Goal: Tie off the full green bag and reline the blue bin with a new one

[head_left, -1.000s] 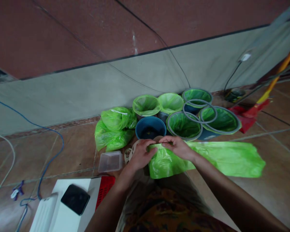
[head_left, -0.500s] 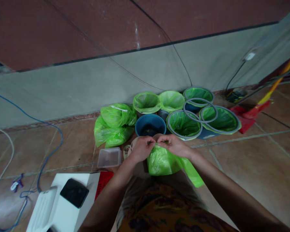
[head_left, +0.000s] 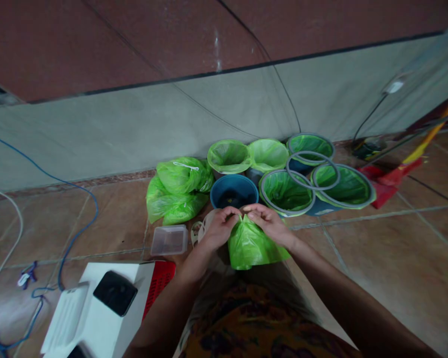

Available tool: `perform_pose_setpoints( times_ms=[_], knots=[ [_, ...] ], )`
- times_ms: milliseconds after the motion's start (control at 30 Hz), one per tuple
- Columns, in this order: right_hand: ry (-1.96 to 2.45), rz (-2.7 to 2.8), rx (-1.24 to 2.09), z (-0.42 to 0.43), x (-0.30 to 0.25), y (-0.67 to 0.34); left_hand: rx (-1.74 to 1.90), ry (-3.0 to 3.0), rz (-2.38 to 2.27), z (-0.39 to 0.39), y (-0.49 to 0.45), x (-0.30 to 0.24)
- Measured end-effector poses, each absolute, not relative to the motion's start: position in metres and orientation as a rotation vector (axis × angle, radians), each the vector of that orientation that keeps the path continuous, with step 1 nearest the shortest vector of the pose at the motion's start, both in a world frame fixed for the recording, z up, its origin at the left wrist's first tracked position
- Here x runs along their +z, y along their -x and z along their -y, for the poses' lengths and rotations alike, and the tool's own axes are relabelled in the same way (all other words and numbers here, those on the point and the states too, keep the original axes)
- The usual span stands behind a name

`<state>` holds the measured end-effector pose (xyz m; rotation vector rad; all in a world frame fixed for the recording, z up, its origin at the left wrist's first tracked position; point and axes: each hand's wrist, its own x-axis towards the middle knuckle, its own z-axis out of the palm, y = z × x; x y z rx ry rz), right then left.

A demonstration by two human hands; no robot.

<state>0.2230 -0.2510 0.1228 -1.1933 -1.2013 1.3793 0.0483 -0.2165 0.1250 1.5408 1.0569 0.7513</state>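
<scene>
A green plastic bag (head_left: 254, 246) is being grasped at its upper edge, pinched by the fingers of both the left hand (head_left: 223, 226) and the right hand (head_left: 269, 223), which are being held close together. The bag is being suspended between a patterned garment (head_left: 257, 323) and a blue bucket (head_left: 224, 203). Near that bucket, green liners (head_left: 285, 191) are being held by other buckets (head_left: 324, 208). To the left, bulging green bags (head_left: 181, 181) are being supported by the tiled floor (head_left: 114, 223), near a clear plastic box (head_left: 169, 240). A black phone (head_left: 115, 293) is being carried by a white box (head_left: 106, 330).
</scene>
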Motion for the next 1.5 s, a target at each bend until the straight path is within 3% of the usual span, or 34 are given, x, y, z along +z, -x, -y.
perform_pose_setpoints(
  times_ms=[200,467,833,1000,1233,1500],
  knots=[
    [1.112,1.471,1.74,0.24,0.138,-0.248,0.564,-1.646,-0.76,0.21,-0.044,0.142],
    [1.159,1.505,1.748,0.24,0.144,-0.257,0.175,-2.056,-0.769,0.207,-0.047,0.17],
    [1.236,1.945,1.872,0.236,0.144,-0.26,0.21,-2.049,-0.838,0.212,-0.055,0.16],
    [1.216,1.802,1.872,0.241,0.139,-0.258,0.325,-1.872,-0.808,0.213,-0.053,0.15],
    [1.198,1.493,1.625,0.263,0.12,-0.248,0.629,-1.502,-0.817,0.222,-0.047,0.129],
    [1.228,1.598,1.701,0.255,0.128,-0.256,0.536,-1.631,-0.737,0.218,-0.041,0.132]
  ],
)
